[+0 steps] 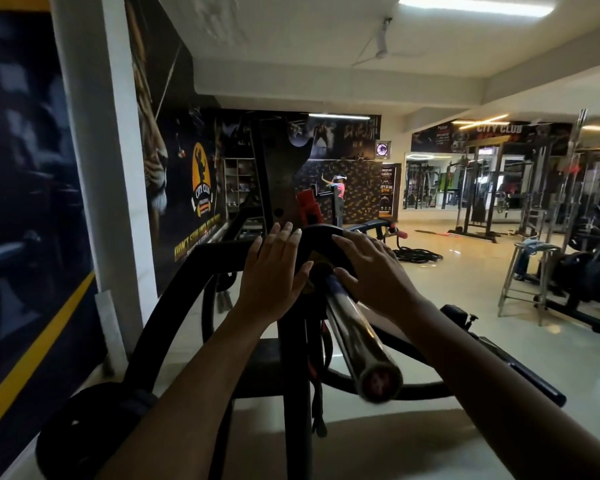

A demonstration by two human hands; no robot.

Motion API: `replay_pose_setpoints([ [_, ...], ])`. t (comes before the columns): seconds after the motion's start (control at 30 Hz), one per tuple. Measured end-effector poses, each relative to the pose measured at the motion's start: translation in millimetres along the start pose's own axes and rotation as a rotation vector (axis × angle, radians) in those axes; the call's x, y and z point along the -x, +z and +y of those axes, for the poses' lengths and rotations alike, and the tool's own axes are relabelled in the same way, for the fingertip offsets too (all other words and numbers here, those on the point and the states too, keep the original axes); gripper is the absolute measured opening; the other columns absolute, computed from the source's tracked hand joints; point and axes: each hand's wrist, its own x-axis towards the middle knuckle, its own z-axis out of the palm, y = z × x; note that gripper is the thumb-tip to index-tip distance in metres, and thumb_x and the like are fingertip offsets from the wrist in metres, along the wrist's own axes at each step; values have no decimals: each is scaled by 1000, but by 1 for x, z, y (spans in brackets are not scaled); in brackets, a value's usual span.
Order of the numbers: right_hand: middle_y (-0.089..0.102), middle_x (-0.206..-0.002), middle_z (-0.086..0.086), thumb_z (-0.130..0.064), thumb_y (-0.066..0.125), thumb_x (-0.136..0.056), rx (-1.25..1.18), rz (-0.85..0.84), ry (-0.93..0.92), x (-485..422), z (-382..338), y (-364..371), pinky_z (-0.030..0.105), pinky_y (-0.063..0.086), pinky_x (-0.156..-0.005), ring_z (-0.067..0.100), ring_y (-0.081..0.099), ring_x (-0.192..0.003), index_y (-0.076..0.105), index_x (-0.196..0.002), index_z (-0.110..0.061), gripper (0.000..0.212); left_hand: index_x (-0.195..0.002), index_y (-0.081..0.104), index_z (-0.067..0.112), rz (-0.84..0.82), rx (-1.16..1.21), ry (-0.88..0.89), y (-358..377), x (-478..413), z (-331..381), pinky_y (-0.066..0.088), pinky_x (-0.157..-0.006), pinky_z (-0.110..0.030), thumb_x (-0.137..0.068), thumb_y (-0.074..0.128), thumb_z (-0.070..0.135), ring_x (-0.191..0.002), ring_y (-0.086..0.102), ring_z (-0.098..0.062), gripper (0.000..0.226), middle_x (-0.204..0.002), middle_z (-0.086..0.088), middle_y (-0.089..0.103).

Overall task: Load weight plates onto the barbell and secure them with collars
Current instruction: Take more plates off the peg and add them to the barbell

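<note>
A chrome barbell sleeve points toward me from the centre of the view, its end cap near the bottom. A small black weight plate sits on the sleeve, far up against the rack. My left hand lies flat on the plate's left face, fingers straight and apart. My right hand lies flat on the plate's right side, thumb beside the sleeve. Neither hand curls around anything. No collar is visible on the sleeve.
A black curved rack frame surrounds the bar, and a black plate sits low at the left. A wall with posters runs along the left. A steel stool, machines and ropes stand at the right. A person stands far back.
</note>
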Motion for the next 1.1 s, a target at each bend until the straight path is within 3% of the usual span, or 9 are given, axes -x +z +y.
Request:
replay_pose_setpoints([
  [0.27, 43, -139, 15, -24, 62, -84, 15, -6, 4, 57, -94, -46, 38, 28, -104, 31, 38, -129, 42, -133, -12, 55, -130, 40, 6, -11, 18, 45, -89, 81, 2, 22, -104, -45, -88, 37, 41, -130, 38, -30, 55, -136, -17, 46],
  [0.43, 39, -143, 11, -28, 58, -86, -3, -74, 11, 88, -156, -44, 39, 25, -108, 28, 32, -133, 39, -135, -16, 54, -132, 38, 7, -51, 18, -3, -130, 141, -11, 16, -105, -43, -89, 36, 43, -131, 35, -29, 56, -138, -16, 44],
  [0.57, 40, -142, 12, -26, 59, -86, -49, -106, 7, 102, -197, -30, 42, 27, -107, 29, 32, -133, 39, -135, -15, 54, -131, 41, 5, -89, 35, -51, -150, 181, -28, 21, -106, -46, -88, 37, 43, -131, 36, -31, 57, -137, -17, 45],
  [0.97, 41, -141, 13, -20, 58, -84, -254, -248, -30, 72, -266, 107, 41, 27, -107, 31, 34, -132, 40, -133, -12, 53, -130, 42, 6, -221, -75, -227, -128, 261, -130, 33, -101, -48, -89, 33, 45, -125, 43, -33, 57, -134, -17, 48],
  [1.1, 44, -138, 13, -22, 58, -83, -300, -278, -59, 48, -270, 173, 43, 31, -104, 32, 37, -129, 41, -133, -12, 53, -130, 44, 6, -252, -139, -252, -95, 272, -183, 23, -102, -40, -89, 35, 43, -124, 44, -32, 56, -132, -17, 50],
])
